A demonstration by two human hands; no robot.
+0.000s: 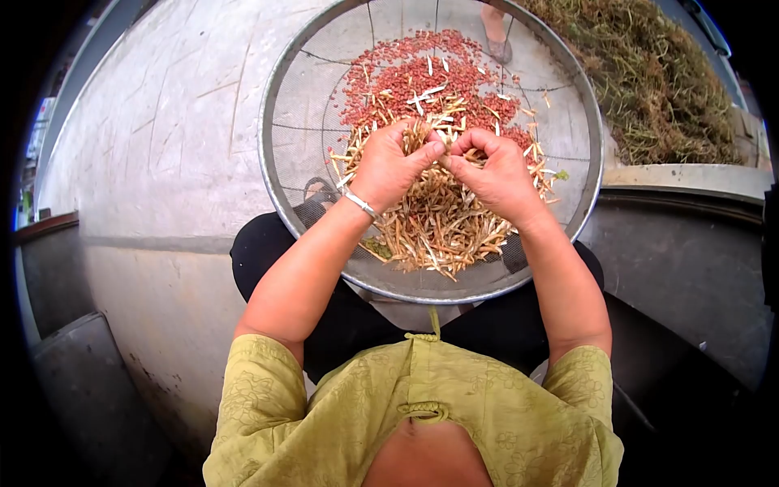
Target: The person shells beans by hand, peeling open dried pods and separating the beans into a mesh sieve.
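A large round mesh sieve [270, 146] with a metal rim rests across my lap. Red beans [406, 77] lie spread over its far half, and a heap of dry, straw-coloured bean pods [442, 227] covers the near half. My left hand [393, 166], with a silver bracelet at the wrist, is closed in a pinch over the heap. Facing it, my right hand [499, 174] is pinched too, thumb and forefinger almost touching the left fingertips. A dry bean pod [445, 156] seems to be between them, mostly hidden by the fingers.
Dried plant stalks [641, 81] are piled at the upper right behind a low pale ledge [690, 176]. Pale concrete floor [162, 122] extends on the left. Another person's foot [498, 49] shows through the far side of the mesh. Dark panels stand at both sides.
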